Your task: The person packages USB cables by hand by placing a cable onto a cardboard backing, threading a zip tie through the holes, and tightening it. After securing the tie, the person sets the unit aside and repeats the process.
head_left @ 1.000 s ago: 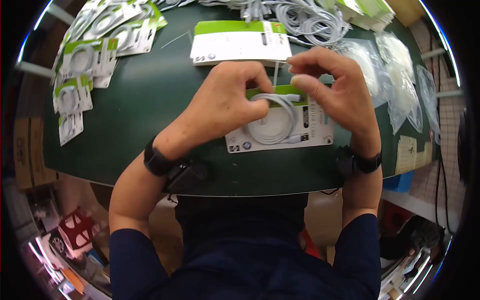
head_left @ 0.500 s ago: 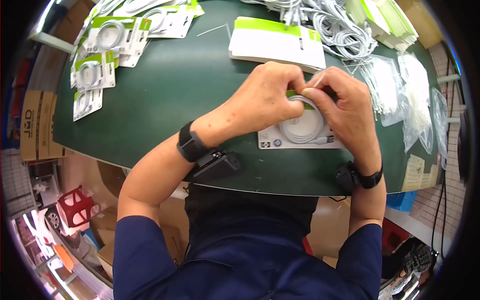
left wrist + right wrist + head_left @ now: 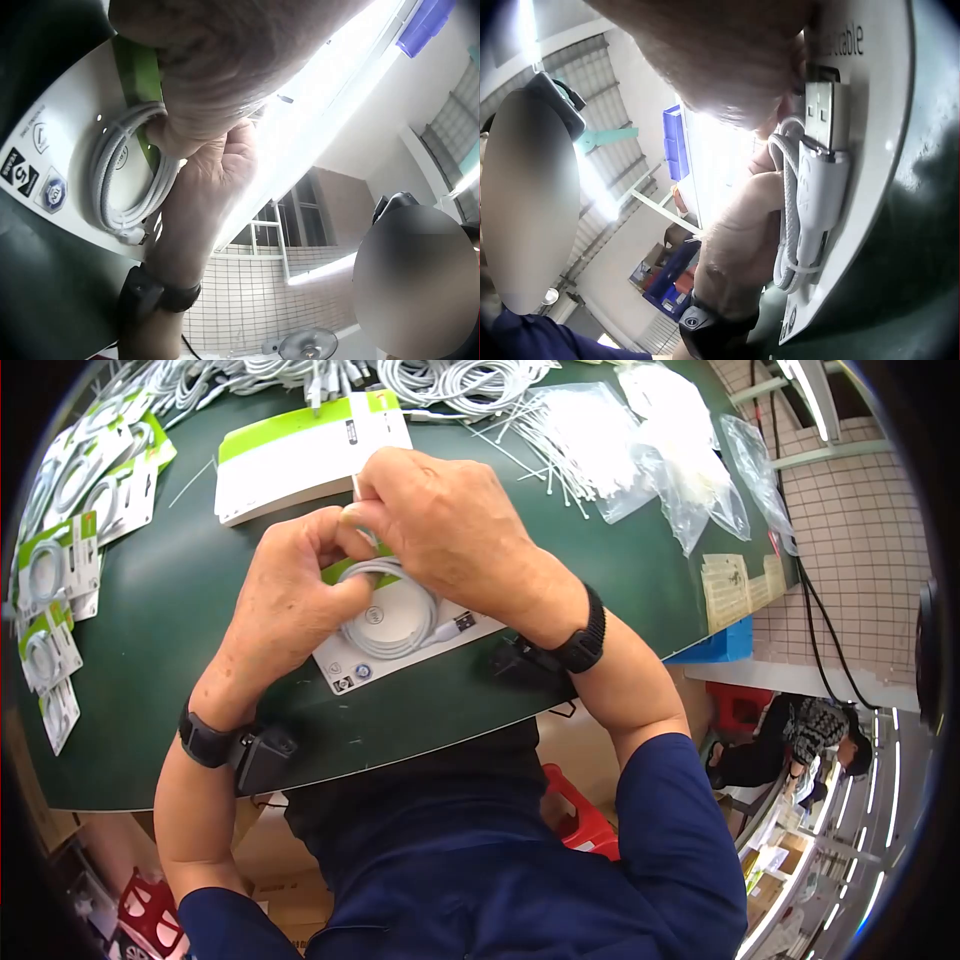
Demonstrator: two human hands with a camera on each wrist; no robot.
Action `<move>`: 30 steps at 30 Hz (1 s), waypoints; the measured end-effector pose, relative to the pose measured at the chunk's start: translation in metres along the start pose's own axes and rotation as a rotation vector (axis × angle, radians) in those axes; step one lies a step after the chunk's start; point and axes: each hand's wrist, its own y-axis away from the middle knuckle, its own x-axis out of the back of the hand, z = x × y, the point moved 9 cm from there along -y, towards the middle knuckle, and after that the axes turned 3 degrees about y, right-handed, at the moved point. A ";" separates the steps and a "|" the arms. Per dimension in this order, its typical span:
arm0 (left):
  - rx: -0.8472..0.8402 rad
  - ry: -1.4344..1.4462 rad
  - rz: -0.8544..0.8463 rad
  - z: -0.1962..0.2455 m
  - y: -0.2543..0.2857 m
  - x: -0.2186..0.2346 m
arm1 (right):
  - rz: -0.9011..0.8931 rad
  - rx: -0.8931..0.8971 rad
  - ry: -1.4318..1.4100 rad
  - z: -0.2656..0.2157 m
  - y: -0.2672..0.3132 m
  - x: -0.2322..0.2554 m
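Observation:
In the head view a coiled white cable point(image 3: 388, 632) lies on a green and white card point(image 3: 330, 660) on the table. The left hand point(image 3: 290, 585) curls its fingers and thumb at the coil's upper left, pinching coil and card there. Against it, the right hand point(image 3: 450, 525) pinches a thin white tie, mostly hidden by the fingers, above the coil. In the left wrist view the coil point(image 3: 120, 172) sits flat against the card. The cable's USB plug point(image 3: 825, 112) shows close up in the right wrist view, beside the card's printed face.
A stack of cards point(image 3: 290, 465) stands just beyond the hands. Carded cables point(image 3: 45, 575) overlap at the left. Loose cables point(image 3: 460, 385) lie along the far edge, with white ties point(image 3: 570, 445) and plastic bags point(image 3: 690, 470) to their right. Another person point(image 3: 790, 740) is at the right.
From apart a second ago, the hands have come together over the coil's top. The head view has shifted, so the table, card and hands appear turned and farther left.

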 end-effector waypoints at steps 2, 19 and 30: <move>0.043 0.030 -0.012 -0.001 0.001 -0.002 | 0.012 -0.012 -0.044 0.002 0.000 0.001; 0.119 0.054 -0.047 -0.003 0.003 0.003 | -0.204 -0.147 -0.354 0.005 0.003 0.007; 0.025 0.009 -0.018 0.009 0.006 0.006 | -0.145 -0.049 -0.325 -0.003 0.001 0.008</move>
